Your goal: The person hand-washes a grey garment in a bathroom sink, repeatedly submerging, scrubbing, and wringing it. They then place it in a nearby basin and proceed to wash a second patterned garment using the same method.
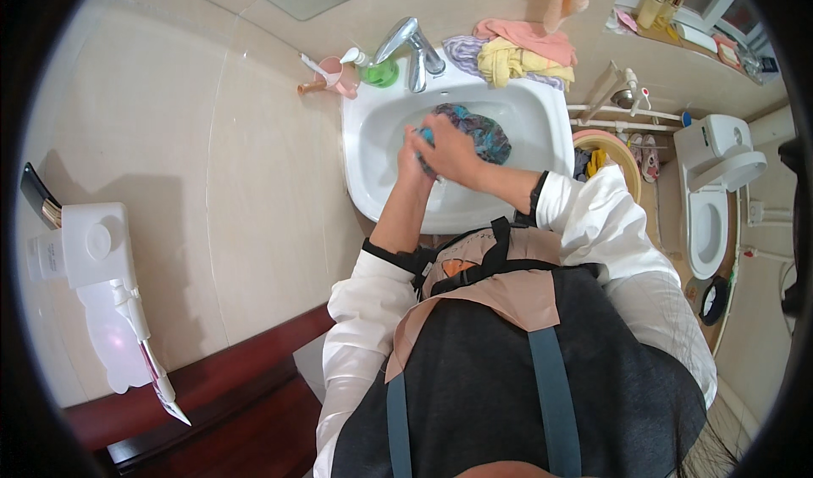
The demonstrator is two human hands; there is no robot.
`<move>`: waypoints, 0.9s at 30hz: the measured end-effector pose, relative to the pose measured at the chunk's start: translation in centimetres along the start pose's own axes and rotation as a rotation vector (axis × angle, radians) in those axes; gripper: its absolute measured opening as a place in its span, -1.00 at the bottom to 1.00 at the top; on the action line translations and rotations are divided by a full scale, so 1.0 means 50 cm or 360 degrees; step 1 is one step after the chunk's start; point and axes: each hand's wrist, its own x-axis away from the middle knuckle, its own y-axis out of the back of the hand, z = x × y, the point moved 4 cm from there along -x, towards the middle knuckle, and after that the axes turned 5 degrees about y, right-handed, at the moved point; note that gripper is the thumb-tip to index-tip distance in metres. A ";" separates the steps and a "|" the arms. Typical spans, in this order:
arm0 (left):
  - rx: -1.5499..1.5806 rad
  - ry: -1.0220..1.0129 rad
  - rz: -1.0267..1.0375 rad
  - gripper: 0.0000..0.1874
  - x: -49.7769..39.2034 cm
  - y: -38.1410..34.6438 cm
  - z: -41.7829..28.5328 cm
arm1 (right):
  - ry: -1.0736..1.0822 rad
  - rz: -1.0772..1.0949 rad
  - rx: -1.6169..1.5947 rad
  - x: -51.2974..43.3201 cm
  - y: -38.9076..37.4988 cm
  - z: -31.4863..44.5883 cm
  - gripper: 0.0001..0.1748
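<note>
A wet, patterned cloth (pixel 486 136) in blue, grey and purple lies bunched in the white washbasin (pixel 376 186). Part of it is gathered between my two hands over the left half of the basin. My left hand (pixel 414 155) grips this bundle from the left, its fingers partly hidden. Pressed over the same fabric from the right is my right hand (pixel 450 148), slightly blurred. The rest of the cloth spreads to the right on the basin floor. Above the hands stands a chrome faucet (pixel 416 52); no water stream shows under its spout.
A green pump bottle (pixel 379 73) and a pink cup (pixel 343 79) stand at the basin's back left corner. Folded towels (pixel 517 55) rest on its back right rim. To the right are a tub (pixel 625 151) holding clothes and a toilet (pixel 708 224). A dispenser (pixel 95 243) hangs on the left wall.
</note>
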 end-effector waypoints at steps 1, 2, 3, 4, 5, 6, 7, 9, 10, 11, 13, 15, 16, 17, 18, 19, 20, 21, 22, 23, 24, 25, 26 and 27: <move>0.0080 0.0022 0.0206 -0.57 0.003 -0.007 -0.005 | 0.0130 0.0074 -0.0027 0.003 -0.005 0.008 -0.59; 0.0144 0.0030 0.0274 -0.55 0.007 -0.010 -0.001 | 0.0258 0.0149 -0.0055 0.000 -0.007 0.014 -0.61; 0.0121 -0.0005 0.0269 -0.55 0.010 -0.008 -0.005 | 0.0275 0.0099 0.0001 0.003 -0.004 0.016 -0.60; 0.0083 -0.0052 0.0126 -0.55 0.009 -0.003 -0.001 | 0.0291 0.0052 0.0055 -0.006 0.001 0.015 -0.59; 0.0046 -0.0100 -0.0019 -0.55 0.010 0.002 0.003 | 0.0274 0.0137 0.0131 -0.005 -0.001 0.016 -0.57; -0.0008 -0.0052 -0.0037 -0.57 0.007 0.001 0.006 | 0.0019 -0.0001 0.0167 -0.016 0.010 0.001 -0.62; -0.0061 -0.0003 -0.0056 -0.59 0.002 0.000 0.013 | -0.0162 -0.0113 0.0018 -0.017 0.020 -0.007 -0.55; -0.0114 0.0022 -0.0090 -0.59 -0.007 0.009 0.017 | -0.0189 -0.0118 0.0075 -0.019 0.023 -0.007 -0.59; -0.0127 -0.0003 -0.0099 -0.57 -0.013 0.016 0.014 | -0.0130 0.0016 0.0034 -0.013 0.012 -0.001 -0.60; -0.0153 -0.0086 -0.0007 -0.55 -0.018 0.021 0.007 | -0.0061 0.0006 -0.0021 -0.012 0.013 0.003 -0.61; 0.0004 -0.0068 0.0281 -0.59 -0.019 0.037 -0.001 | 0.0174 0.0084 -0.0047 0.005 -0.001 0.021 -0.63; 0.0103 -0.0100 0.0457 -0.62 -0.022 0.047 -0.004 | 0.0484 0.0454 0.0024 0.018 -0.026 0.038 -0.65; 0.0131 -0.0111 0.0435 -0.62 -0.023 0.052 -0.005 | 0.0528 0.0496 0.0056 0.017 -0.028 0.037 -0.63; 0.0168 -0.0048 0.0296 -0.63 -0.024 0.058 -0.002 | 0.0383 0.0252 0.0076 0.011 -0.019 0.029 -0.62; -0.0019 -0.0087 0.0294 -0.62 -0.021 0.052 -0.003 | 0.0234 0.0079 0.0100 0.001 -0.007 0.017 -0.62; -0.0195 -0.0051 0.0177 -0.60 -0.020 0.047 -0.003 | 0.0142 -0.0077 0.0069 -0.007 0.002 0.011 -0.61; -0.0310 -0.0068 0.0109 -0.60 -0.014 0.037 -0.007 | -0.0025 -0.0116 0.0012 -0.015 0.009 -0.004 -0.57; -0.0260 -0.0020 -0.0009 -0.61 -0.007 0.030 -0.010 | -0.0107 0.0014 0.0006 -0.017 0.003 -0.008 -0.57; -0.0155 -0.0027 -0.0076 -0.63 0.002 0.018 -0.013 | -0.0135 0.0022 -0.0026 -0.016 0.004 -0.011 -0.57; -0.0026 -0.0020 -0.0060 -0.65 0.013 0.005 -0.017 | -0.0130 -0.0110 -0.0076 -0.014 0.009 -0.009 -0.57; -0.0042 0.0007 -0.0184 -0.65 0.026 0.001 -0.022 | -0.0063 -0.0031 -0.0128 -0.007 0.003 -0.005 -0.58; -0.0031 0.0048 -0.0232 -0.65 0.039 -0.004 -0.025 | 0.0106 0.0106 -0.0086 0.001 -0.006 0.007 -0.59; -0.0023 0.0092 -0.0281 -0.65 0.051 -0.007 -0.026 | 0.0262 0.0210 -0.0044 0.017 -0.017 0.019 -0.60; -0.0048 0.0076 -0.0280 -0.65 0.060 -0.013 -0.025 | 0.0402 0.0386 0.0008 0.024 -0.027 0.028 -0.60</move>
